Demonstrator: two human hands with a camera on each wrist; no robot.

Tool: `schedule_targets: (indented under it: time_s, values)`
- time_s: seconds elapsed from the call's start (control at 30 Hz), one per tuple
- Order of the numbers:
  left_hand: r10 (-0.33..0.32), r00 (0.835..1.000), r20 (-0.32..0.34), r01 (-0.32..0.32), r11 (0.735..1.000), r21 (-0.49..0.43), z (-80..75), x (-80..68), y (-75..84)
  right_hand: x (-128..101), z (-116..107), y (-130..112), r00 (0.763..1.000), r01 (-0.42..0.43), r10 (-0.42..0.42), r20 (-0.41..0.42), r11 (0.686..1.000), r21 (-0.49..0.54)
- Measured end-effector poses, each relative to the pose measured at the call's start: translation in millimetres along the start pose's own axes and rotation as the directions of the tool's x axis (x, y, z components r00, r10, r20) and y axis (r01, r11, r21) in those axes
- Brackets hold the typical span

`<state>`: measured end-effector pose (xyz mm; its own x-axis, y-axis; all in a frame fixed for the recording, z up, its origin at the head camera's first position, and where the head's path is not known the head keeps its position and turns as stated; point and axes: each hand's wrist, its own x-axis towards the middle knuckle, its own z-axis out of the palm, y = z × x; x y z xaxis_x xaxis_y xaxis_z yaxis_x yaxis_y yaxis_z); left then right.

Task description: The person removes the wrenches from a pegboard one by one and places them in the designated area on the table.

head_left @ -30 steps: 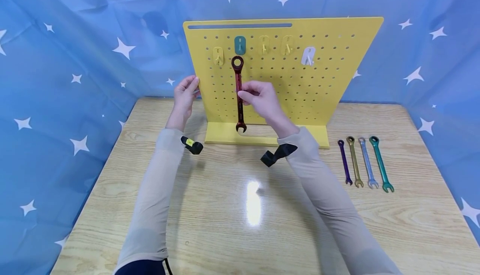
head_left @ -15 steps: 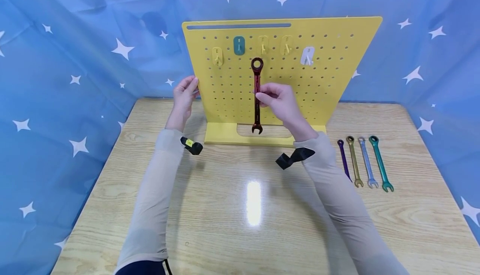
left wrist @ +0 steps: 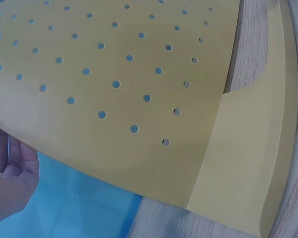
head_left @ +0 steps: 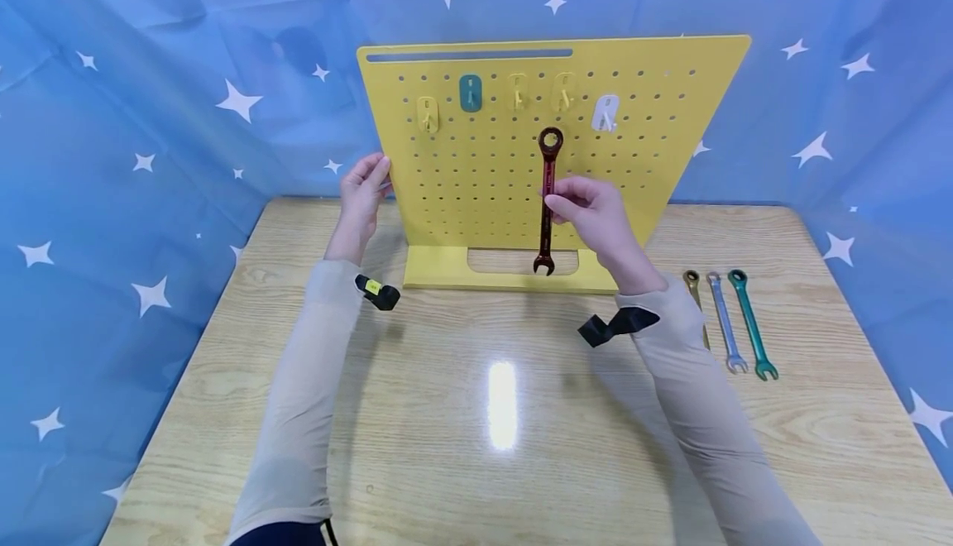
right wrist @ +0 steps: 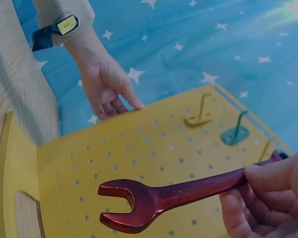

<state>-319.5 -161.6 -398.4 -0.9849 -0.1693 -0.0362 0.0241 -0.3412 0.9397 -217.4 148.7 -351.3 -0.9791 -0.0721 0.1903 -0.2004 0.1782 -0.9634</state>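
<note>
My right hand pinches the shaft of a dark red combination wrench between thumb and fingers. The wrench hangs upright in front of a yellow pegboard, ring end up and forked end down; in the right wrist view its forked end points away from the hand. The left hand grips the pegboard's left edge, thumb at the front and fingers partly behind. Along the board's upper part are a teal hook, a white hook and several yellow hooks. No wrench hangs on them.
Right of the board, on the wooden table, lie a gold wrench, a light blue wrench and a teal wrench. My right forearm partly covers the gold one. A blue star-patterned cloth hangs behind.
My right hand has carried the red wrench rightward and slightly down, from below the teal hook to below the right-hand yellow hook. The right forearm now hides a purple wrench. The left hand keeps its grip.
</note>
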Motion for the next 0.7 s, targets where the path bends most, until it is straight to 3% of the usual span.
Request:
schedule_targets:
  time_s: [0.7]
  values:
    - [0.018, 1.000, 0.018, -0.018, 0.999, -0.041, -0.9, -0.2, -1.6, -31, -62, 28, 0.996, -0.025, 0.022, -0.091, 0.999, -0.036]
